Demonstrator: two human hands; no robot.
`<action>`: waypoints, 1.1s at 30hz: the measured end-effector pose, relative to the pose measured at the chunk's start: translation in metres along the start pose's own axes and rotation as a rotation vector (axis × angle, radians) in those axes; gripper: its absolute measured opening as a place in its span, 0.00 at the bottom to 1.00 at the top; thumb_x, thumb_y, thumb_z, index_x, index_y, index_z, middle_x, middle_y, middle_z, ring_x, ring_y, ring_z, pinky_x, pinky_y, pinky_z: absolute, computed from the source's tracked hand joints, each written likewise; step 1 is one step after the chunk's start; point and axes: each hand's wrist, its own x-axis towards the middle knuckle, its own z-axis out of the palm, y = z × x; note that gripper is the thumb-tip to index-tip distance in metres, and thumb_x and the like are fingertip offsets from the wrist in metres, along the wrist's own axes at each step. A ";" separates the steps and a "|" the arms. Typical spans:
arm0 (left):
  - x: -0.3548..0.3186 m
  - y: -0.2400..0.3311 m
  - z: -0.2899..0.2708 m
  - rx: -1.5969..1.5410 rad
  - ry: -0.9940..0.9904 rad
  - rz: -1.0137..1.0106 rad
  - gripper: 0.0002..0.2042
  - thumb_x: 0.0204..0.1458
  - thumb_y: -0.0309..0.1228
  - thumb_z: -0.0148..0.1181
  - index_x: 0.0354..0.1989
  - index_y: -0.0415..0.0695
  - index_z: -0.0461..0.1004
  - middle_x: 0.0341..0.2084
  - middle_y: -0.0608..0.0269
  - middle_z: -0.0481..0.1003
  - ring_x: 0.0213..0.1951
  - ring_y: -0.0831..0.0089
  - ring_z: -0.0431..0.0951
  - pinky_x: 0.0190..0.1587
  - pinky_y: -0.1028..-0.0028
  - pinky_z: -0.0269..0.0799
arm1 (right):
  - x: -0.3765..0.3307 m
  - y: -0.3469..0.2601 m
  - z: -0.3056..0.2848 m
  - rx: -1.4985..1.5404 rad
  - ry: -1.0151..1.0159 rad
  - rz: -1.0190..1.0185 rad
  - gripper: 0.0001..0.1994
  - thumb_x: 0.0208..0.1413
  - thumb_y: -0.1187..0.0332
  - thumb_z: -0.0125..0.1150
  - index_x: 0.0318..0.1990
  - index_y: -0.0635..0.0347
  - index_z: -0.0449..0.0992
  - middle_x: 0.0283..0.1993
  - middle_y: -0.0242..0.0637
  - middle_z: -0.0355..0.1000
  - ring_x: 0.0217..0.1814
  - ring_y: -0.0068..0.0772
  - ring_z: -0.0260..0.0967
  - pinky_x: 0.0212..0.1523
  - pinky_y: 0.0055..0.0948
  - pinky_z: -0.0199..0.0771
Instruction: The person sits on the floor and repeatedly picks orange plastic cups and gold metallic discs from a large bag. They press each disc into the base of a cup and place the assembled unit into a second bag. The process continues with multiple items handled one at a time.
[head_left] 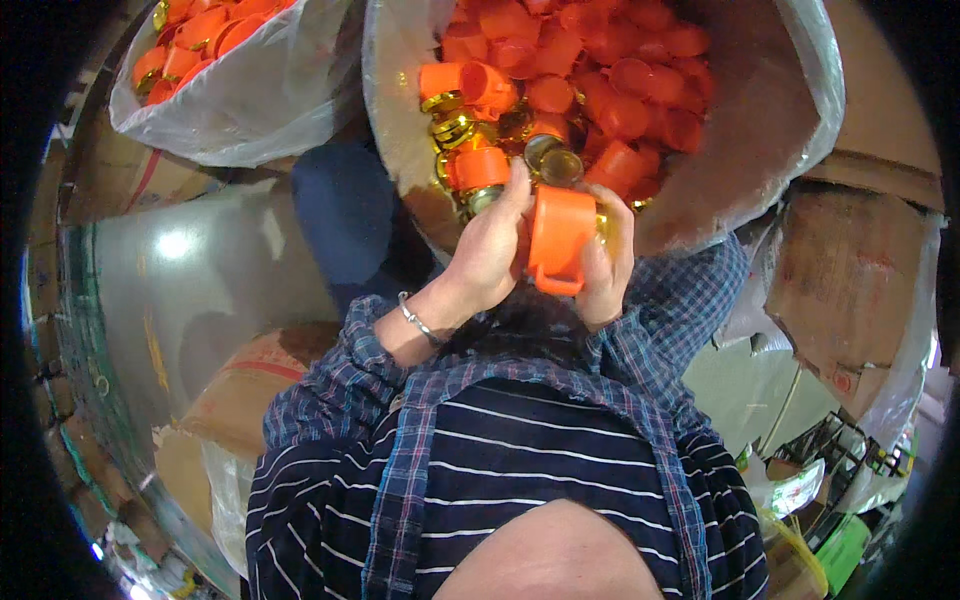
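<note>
In front of my chest I have an orange plastic cup [563, 228] with a small handle at its lower end. My left hand [488, 250] presses against the cup's left side, thumb stretched upward, its other fingers partly hidden behind. Around the right side curl the fingers of my right hand [610, 262]. Between them and the cup shows a piece of shiny gold lid [602, 222]. Just beyond my hands, loose gold round lids [560, 167] lie with many orange cups [625, 105] in a large bag-lined container [745, 190].
Another lined bag [250, 115] full of orange cups stands at the upper left. Cardboard boxes [845, 280] stand at the right, and a brown carton [255, 385] sits by my left elbow. Mixed items, one bright green [843, 550], are at the lower right.
</note>
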 end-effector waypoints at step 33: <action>0.011 -0.037 -0.026 0.360 0.060 0.340 0.08 0.60 0.31 0.62 0.39 0.37 0.79 0.35 0.69 0.78 0.36 0.83 0.75 0.41 0.81 0.70 | -0.032 -0.008 -0.011 -0.083 0.099 0.407 0.13 0.63 0.66 0.61 0.28 0.63 0.73 0.26 0.26 0.71 0.27 0.13 0.64 0.29 0.18 0.64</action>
